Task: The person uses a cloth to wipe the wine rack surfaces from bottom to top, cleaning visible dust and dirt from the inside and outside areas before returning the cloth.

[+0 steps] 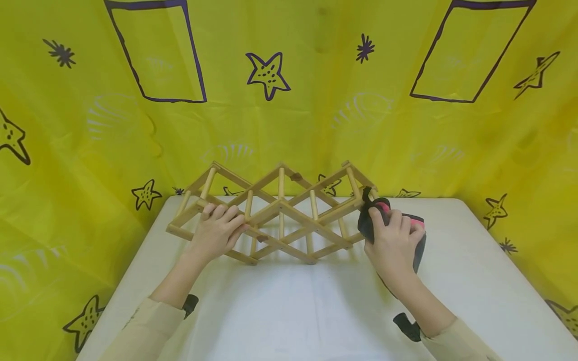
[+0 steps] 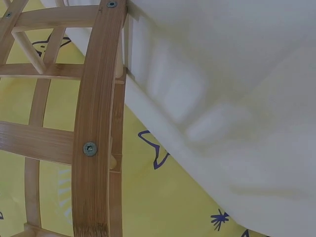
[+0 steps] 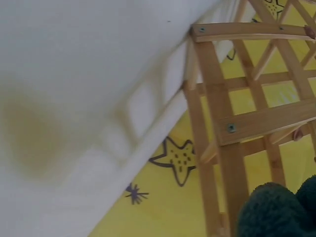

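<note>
A wooden lattice rack (image 1: pixel 281 203), like a folding wine rack, stands spread out in criss-cross slats joined by round dowels. My left hand (image 1: pixel 217 233) grips a slat on its left part, fingers curled over the wood. At the rack's right end, my right hand (image 1: pixel 394 245) holds a dark fuzzy cloth item (image 1: pixel 367 225) with pink parts, pressed up to the end slats. In the right wrist view, rounded dark fuzzy lumps (image 3: pixel 274 210) of that item overlap the slats. The left wrist view shows a screwed slat (image 2: pixel 94 123) close up, with the hand outside the picture.
The rack stands on a white-covered table (image 1: pixel 280 311), towards its far edge. Behind and at both sides hangs a yellow curtain (image 1: pixel 311 120) with drawn stars and frames. Dark straps (image 1: pixel 408 327) show at both wrists.
</note>
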The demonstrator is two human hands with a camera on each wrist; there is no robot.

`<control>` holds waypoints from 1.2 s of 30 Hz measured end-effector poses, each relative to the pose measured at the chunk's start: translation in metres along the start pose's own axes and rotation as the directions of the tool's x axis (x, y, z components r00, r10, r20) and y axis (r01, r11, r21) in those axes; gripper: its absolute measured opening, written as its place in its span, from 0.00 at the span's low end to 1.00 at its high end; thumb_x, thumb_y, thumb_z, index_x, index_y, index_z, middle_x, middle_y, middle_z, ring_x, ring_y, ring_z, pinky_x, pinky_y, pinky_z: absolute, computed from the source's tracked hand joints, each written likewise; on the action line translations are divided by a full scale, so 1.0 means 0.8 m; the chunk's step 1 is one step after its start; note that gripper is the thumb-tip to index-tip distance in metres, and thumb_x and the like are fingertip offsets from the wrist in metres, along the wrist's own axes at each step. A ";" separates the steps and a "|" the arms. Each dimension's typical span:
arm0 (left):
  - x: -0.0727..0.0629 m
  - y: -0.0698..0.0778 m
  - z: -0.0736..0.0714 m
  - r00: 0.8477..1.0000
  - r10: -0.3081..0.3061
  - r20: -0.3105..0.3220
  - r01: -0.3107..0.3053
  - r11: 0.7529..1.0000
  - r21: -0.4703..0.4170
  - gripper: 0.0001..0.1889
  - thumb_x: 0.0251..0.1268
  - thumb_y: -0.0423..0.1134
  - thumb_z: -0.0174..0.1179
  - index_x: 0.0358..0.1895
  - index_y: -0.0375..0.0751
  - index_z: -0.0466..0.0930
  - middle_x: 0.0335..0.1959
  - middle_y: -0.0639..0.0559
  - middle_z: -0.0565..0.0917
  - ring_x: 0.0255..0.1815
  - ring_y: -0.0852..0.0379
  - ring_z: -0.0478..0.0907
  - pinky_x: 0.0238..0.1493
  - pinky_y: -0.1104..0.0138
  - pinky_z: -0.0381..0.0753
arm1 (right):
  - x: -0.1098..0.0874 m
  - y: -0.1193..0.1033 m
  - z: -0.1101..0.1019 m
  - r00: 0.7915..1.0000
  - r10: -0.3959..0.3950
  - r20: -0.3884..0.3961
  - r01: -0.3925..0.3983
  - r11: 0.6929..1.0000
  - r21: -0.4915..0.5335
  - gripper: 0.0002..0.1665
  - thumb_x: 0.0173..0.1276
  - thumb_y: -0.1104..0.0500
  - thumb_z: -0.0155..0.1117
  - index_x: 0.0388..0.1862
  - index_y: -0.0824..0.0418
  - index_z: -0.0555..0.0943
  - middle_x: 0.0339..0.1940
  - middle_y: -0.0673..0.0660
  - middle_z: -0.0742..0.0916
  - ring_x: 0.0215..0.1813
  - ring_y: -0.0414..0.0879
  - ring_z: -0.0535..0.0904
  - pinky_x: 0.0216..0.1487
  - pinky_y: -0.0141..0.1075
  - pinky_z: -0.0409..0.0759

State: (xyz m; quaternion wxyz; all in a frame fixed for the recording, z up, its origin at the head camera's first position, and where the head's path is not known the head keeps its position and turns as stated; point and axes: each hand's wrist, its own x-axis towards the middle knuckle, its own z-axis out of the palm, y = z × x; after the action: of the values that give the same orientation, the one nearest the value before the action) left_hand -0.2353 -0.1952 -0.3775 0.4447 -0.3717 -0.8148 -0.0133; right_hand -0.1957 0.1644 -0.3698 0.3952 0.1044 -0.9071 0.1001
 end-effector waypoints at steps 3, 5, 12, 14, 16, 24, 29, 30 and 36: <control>-0.001 0.000 0.000 1.000 -0.001 -0.005 0.001 1.000 -0.004 0.19 0.73 0.50 0.35 0.28 0.45 0.69 0.28 0.52 0.64 0.30 0.51 0.58 0.39 0.56 0.52 | 0.005 -0.007 -0.004 0.999 0.011 0.034 -0.011 1.000 0.010 0.35 0.36 0.70 0.64 0.50 0.59 0.69 0.38 0.71 0.71 0.37 0.65 0.64 0.39 0.60 0.55; -0.001 0.001 0.000 1.000 -0.003 -0.005 0.003 1.000 -0.008 0.18 0.72 0.50 0.36 0.28 0.45 0.69 0.27 0.52 0.64 0.30 0.51 0.58 0.39 0.56 0.53 | 0.006 -0.009 -0.006 0.998 0.021 0.052 -0.022 1.000 0.010 0.36 0.35 0.70 0.64 0.50 0.58 0.68 0.39 0.71 0.71 0.38 0.65 0.64 0.40 0.60 0.55; -0.001 0.000 0.000 1.000 -0.007 -0.002 0.007 1.000 -0.005 0.19 0.73 0.50 0.35 0.28 0.45 0.69 0.28 0.52 0.64 0.30 0.51 0.58 0.39 0.56 0.53 | 0.001 -0.006 -0.004 0.997 0.048 0.057 -0.049 0.999 0.008 0.35 0.38 0.69 0.67 0.50 0.57 0.68 0.39 0.71 0.71 0.38 0.66 0.64 0.40 0.60 0.56; -0.001 0.000 -0.001 1.000 -0.009 0.001 0.009 1.000 -0.003 0.19 0.73 0.50 0.35 0.28 0.45 0.69 0.28 0.52 0.64 0.30 0.51 0.58 0.39 0.56 0.53 | -0.002 -0.003 -0.003 0.996 0.063 0.064 -0.063 0.998 0.009 0.34 0.40 0.69 0.66 0.49 0.57 0.68 0.38 0.71 0.71 0.39 0.66 0.64 0.41 0.60 0.55; -0.001 0.000 -0.001 1.000 -0.011 0.005 0.011 1.000 -0.001 0.19 0.73 0.51 0.34 0.28 0.45 0.69 0.28 0.52 0.64 0.30 0.51 0.58 0.39 0.56 0.53 | -0.006 0.001 -0.002 0.994 0.081 0.076 -0.081 0.997 0.007 0.33 0.41 0.69 0.65 0.49 0.57 0.67 0.38 0.71 0.71 0.39 0.66 0.64 0.41 0.61 0.55; -0.001 0.001 -0.003 1.000 -0.019 0.020 0.019 1.000 0.004 0.19 0.72 0.51 0.35 0.29 0.46 0.70 0.28 0.52 0.65 0.31 0.51 0.59 0.40 0.56 0.53 | -0.026 0.019 0.005 0.986 0.135 0.102 -0.136 0.991 0.003 0.31 0.42 0.69 0.64 0.49 0.59 0.67 0.36 0.71 0.70 0.37 0.65 0.63 0.42 0.62 0.52; -0.002 0.001 -0.002 1.000 -0.016 0.012 0.016 1.000 0.010 0.19 0.73 0.50 0.35 0.29 0.45 0.70 0.28 0.52 0.65 0.31 0.51 0.59 0.40 0.56 0.53 | -0.034 0.025 0.008 0.984 0.153 0.093 -0.155 0.988 0.016 0.31 0.41 0.70 0.63 0.48 0.59 0.68 0.36 0.70 0.69 0.36 0.64 0.63 0.43 0.61 0.51; -0.001 0.001 -0.002 1.000 -0.015 0.011 0.015 1.000 0.009 0.19 0.73 0.50 0.35 0.29 0.46 0.70 0.28 0.52 0.65 0.31 0.51 0.59 0.40 0.56 0.53 | -0.034 0.026 0.008 0.984 0.153 0.088 -0.156 0.988 0.019 0.31 0.41 0.70 0.63 0.48 0.59 0.68 0.36 0.70 0.69 0.36 0.64 0.63 0.43 0.61 0.51; -0.001 0.001 0.001 1.000 -0.014 -0.002 0.014 1.000 0.008 0.19 0.73 0.50 0.35 0.29 0.46 0.71 0.28 0.52 0.66 0.31 0.51 0.59 0.40 0.56 0.53 | -0.026 0.019 0.005 0.989 0.130 0.067 -0.132 0.991 0.035 0.31 0.41 0.70 0.65 0.48 0.59 0.68 0.36 0.70 0.70 0.36 0.64 0.63 0.44 0.61 0.51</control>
State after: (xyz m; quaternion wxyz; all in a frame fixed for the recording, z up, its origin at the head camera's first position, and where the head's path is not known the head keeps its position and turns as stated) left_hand -0.2351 -0.1948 -0.3789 0.4469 -0.3644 -0.8169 -0.0135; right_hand -0.1884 0.1807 -0.3895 0.3563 0.0554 -0.9222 0.1400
